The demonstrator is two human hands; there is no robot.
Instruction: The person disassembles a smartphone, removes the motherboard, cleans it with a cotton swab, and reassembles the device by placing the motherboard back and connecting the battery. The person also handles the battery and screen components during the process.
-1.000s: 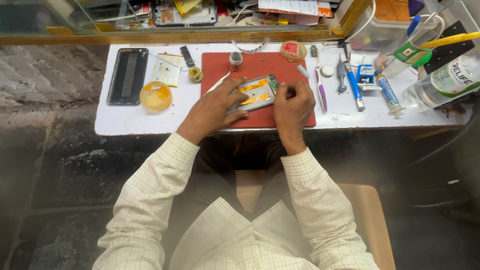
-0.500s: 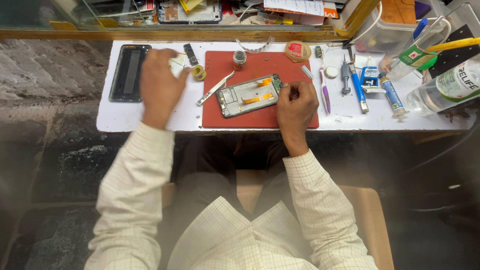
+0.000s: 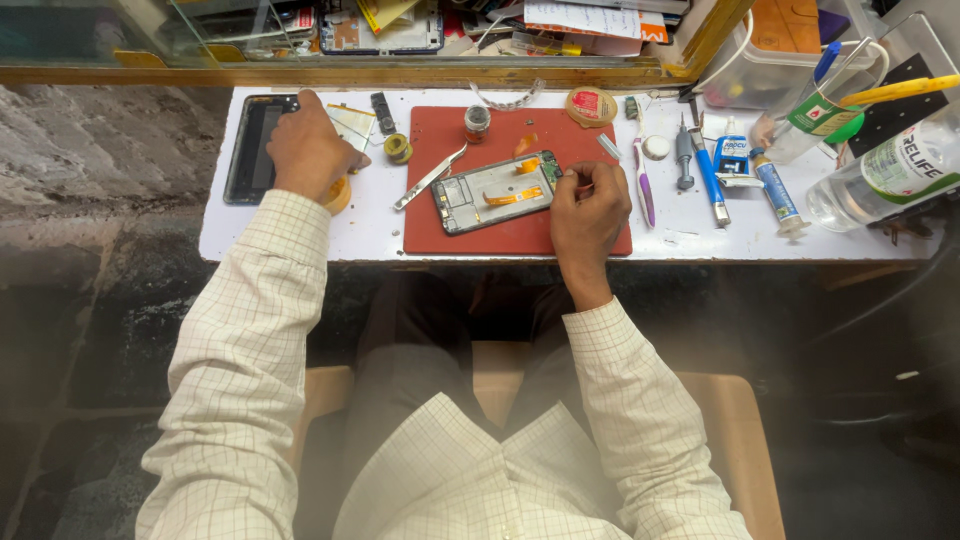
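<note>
At the far left of the white tabletop (image 3: 300,235) I see a dark phone screen panel (image 3: 250,150) lying flat. My left hand (image 3: 310,150) rests over its right edge, fingers curled down; I cannot tell whether it grips the panel or only presses on it. Under the heel of that hand sits a small round yellow dish (image 3: 338,195), partly hidden. On the red mat (image 3: 470,235) a pair of metal tweezers (image 3: 428,178) lies loose, just left of the opened phone frame (image 3: 495,192) with its orange flex strips. My right hand (image 3: 588,205) pinches the frame's right edge, fingertips closed on it. I judge the risks to be the left wrist knocking the dish off the near edge, and the right-hand pinch creasing a flex strip if the frame twists.
</note>
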